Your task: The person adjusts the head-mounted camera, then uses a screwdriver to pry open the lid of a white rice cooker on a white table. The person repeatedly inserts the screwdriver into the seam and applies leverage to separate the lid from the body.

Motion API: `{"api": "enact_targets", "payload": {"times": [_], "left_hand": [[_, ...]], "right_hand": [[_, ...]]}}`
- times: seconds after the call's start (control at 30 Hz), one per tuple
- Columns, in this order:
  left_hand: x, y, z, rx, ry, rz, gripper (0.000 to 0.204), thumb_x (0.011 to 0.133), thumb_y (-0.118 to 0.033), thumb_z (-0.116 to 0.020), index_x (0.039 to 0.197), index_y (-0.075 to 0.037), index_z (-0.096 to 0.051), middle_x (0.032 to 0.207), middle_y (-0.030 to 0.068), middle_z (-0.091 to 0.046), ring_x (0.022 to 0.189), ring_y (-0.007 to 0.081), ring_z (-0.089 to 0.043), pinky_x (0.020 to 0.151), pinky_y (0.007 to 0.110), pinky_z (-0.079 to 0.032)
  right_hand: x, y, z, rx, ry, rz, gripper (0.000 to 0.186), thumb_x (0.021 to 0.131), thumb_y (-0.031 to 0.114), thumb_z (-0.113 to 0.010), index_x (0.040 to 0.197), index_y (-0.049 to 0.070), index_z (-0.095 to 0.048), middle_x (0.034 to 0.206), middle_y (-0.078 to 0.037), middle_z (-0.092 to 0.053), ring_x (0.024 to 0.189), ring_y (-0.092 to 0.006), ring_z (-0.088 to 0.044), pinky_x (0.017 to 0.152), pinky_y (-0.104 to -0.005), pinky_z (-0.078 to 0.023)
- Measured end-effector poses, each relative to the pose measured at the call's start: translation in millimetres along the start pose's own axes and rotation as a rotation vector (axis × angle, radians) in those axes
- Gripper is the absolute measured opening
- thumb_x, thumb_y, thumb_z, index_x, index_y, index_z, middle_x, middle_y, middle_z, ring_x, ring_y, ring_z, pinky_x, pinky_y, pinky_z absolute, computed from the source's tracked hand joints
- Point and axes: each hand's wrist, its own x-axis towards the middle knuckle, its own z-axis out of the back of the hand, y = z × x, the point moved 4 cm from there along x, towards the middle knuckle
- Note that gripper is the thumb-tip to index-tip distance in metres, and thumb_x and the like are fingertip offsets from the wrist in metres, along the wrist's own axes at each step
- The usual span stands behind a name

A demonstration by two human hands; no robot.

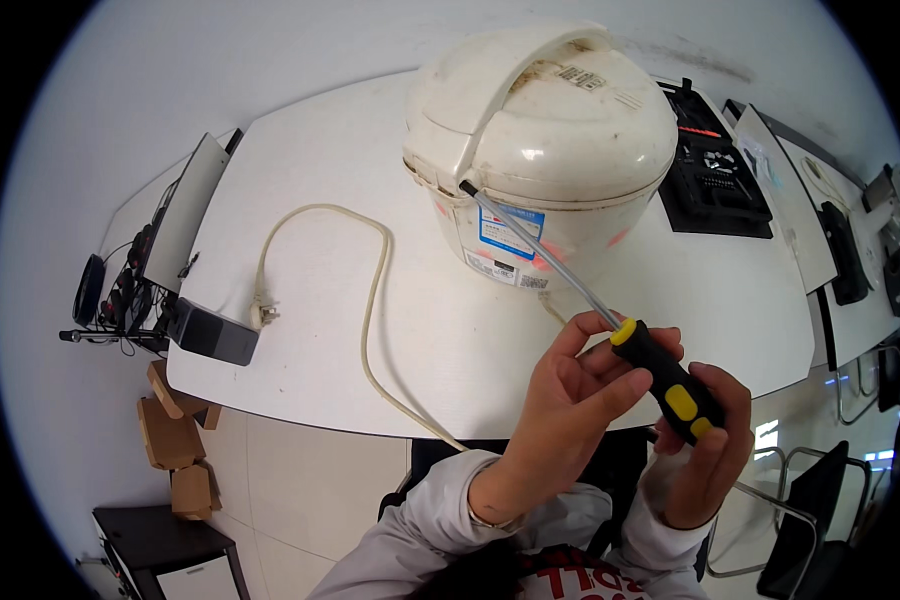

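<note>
A screwdriver (665, 378) with a black and yellow handle and a long metal shaft is between my hands. My left hand (570, 400) has its thumb and fingers closed round the front of the handle. The fingers of my right hand (722, 445) close on the handle's rear end. The shaft slants up and left, and its dark tip overlaps the handle joint of an off-white, stained rice cooker (595, 150); I cannot tell if they touch. The cooker stands on the white table (300, 330) with its lid down and its carrying handle across the top.
A cream power cord (375, 300) loops across the table's left half, its plug (263, 314) beside a dark grey box (213, 331). At the back right lies an opened black tool case (715, 180). Cardboard boxes (173, 435) sit on the floor at left; a black chair (805, 520) stands at right.
</note>
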Motion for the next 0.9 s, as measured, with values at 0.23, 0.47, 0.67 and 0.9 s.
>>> {"api": "enact_targets", "payload": {"times": [0.23, 0.47, 0.67, 0.9], "left_hand": [[-1.2, -1.4, -6.6, 0.057, 0.002, 0.006, 0.058, 0.081, -0.009, -0.057, 0.131, -0.001, -0.028, 0.112, 0.0168, -0.051, 0.105, 0.0197, -0.049, 0.094, 0.035, -0.036], [1.7, -1.5, -2.6, 0.114, 0.006, -0.022, 0.063, 0.079, -0.006, -0.059, 0.132, 0.000, -0.025, 0.108, 0.0148, -0.053, 0.102, 0.0199, -0.051, 0.093, 0.034, -0.038], [0.3, 0.8, 1.0, 0.008, -0.034, -0.012, 0.054, 0.080, -0.004, -0.056, 0.127, 0.000, -0.029, 0.116, 0.0187, -0.050, 0.111, 0.0284, -0.047, 0.096, 0.040, -0.036], [1.0, -3.3, -9.5, 0.057, 0.064, -0.027, 0.051, 0.082, -0.005, -0.051, 0.128, 0.000, -0.031, 0.126, 0.0153, -0.039, 0.114, 0.0219, -0.041, 0.095, 0.035, -0.035]], "right_hand": [[-0.4, 8.9, 2.5, -0.410, -0.134, 0.459, 0.021, 0.069, 0.009, -0.064, 0.089, 0.013, -0.060, 0.095, -0.012, -0.045, 0.082, -0.0229, -0.048, 0.060, -0.0290, -0.039], [2.0, 9.2, 0.4, -0.244, -0.073, 0.543, 0.028, 0.068, 0.019, -0.069, 0.093, 0.014, -0.059, 0.109, -0.012, -0.040, 0.091, -0.0233, -0.050, 0.057, -0.0263, -0.044], [-0.8, -7.9, 1.2, -0.070, -0.047, 0.049, 0.048, 0.084, 0.039, -0.049, 0.109, -0.001, -0.047, 0.107, -0.021, -0.047, 0.078, -0.0213, -0.058, 0.058, -0.0240, -0.047], [-1.5, 2.2, -3.5, -0.337, -0.137, 0.404, 0.033, 0.064, -0.004, -0.061, 0.090, 0.014, -0.054, 0.099, -0.013, -0.043, 0.086, -0.0256, -0.049, 0.066, -0.0312, -0.043]]}}
